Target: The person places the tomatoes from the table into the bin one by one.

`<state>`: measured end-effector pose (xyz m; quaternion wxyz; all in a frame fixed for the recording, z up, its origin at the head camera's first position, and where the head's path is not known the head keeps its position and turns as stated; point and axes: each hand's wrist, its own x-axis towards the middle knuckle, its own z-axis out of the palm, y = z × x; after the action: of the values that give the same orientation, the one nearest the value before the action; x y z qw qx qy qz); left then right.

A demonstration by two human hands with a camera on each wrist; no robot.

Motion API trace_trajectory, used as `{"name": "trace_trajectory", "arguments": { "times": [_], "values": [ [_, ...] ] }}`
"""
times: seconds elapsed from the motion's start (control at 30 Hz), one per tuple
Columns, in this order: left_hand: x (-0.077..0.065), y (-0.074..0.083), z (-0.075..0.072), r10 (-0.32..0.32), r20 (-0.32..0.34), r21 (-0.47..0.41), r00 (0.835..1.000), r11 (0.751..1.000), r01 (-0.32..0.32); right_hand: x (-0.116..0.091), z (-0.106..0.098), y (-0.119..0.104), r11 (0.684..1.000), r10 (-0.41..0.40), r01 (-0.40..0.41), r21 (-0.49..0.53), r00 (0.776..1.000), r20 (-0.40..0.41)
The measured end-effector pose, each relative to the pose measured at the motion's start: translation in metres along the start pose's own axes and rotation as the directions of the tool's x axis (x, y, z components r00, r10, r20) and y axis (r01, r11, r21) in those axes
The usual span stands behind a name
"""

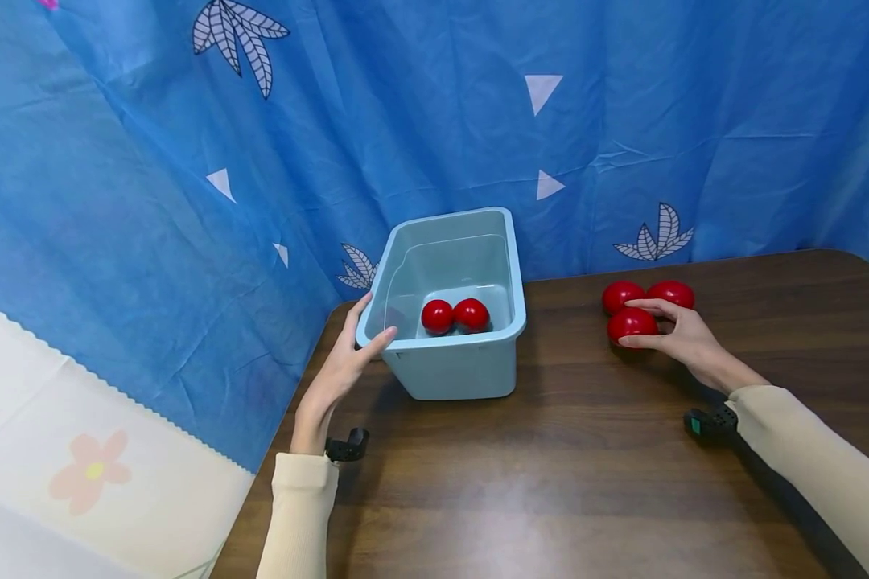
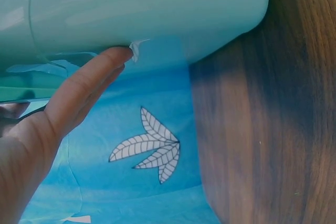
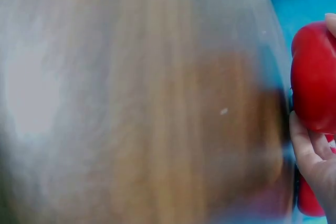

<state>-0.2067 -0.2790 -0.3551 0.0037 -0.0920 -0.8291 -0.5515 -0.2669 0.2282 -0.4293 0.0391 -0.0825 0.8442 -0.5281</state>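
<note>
My right hand grips a glossy red tomato-like fruit between thumb and fingers, at the right part of the table. Two more red fruits sit right behind it. In the right wrist view, the gripped fruit is cut off by the frame edge. My left hand holds the left rim of a light blue plastic bin, thumb over the rim and fingers along the outer wall. Its fingers show against that wall in the left wrist view. Two red fruits lie inside on the bin's floor.
The bin stands upright near the back left of the dark wooden table. A blue patterned curtain hangs behind the table and along its left. A pale flowered cloth is at the lower left. Each wrist wears a small black camera.
</note>
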Motion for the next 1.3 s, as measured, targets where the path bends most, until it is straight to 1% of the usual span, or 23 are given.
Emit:
{"name": "trace_trajectory", "arguments": {
  "times": [0.2,0.3,0.47,0.6,0.77,0.83,1.0,1.13,1.3],
  "values": [
    [-0.001,0.000,-0.002,-0.003,-0.004,-0.009,1.000,1.000,0.003,0.005,0.000,-0.016,0.996,-0.001,0.001,0.089,1.000,-0.002],
    [-0.001,0.000,-0.003,0.002,-0.004,-0.015,1.000,1.000,-0.002,0.008,0.001,-0.028,0.992,-0.001,0.002,0.123,1.000,-0.003],
    [-0.001,-0.001,-0.004,0.018,-0.012,-0.015,1.000,1.000,-0.018,0.016,0.003,-0.058,0.982,-0.004,0.005,0.187,1.000,-0.004],
    [-0.002,0.000,-0.005,0.026,-0.015,-0.016,1.000,1.000,-0.027,0.024,0.007,-0.086,0.974,-0.013,0.009,0.227,1.000,0.017],
    [-0.002,0.000,-0.005,0.025,-0.017,-0.017,1.000,1.000,-0.025,0.034,0.012,-0.115,0.972,-0.027,0.019,0.235,0.999,0.032],
    [-0.002,0.001,-0.005,0.026,-0.015,-0.018,1.000,0.999,-0.027,0.038,0.014,-0.125,0.975,-0.032,0.025,0.222,0.999,0.027],
    [0.000,0.002,-0.002,0.039,-0.004,-0.036,0.999,0.999,-0.039,0.044,0.020,-0.152,0.972,-0.074,0.068,0.227,0.997,0.016],
    [0.001,0.003,0.001,0.048,0.002,-0.046,0.999,0.998,-0.048,0.049,0.026,-0.174,0.958,-0.117,0.110,0.264,0.993,0.010],
    [-0.001,0.005,0.002,0.035,0.002,-0.047,0.999,0.998,-0.035,0.061,0.039,-0.203,0.938,-0.185,0.169,0.303,0.982,0.025]
  ]
}}
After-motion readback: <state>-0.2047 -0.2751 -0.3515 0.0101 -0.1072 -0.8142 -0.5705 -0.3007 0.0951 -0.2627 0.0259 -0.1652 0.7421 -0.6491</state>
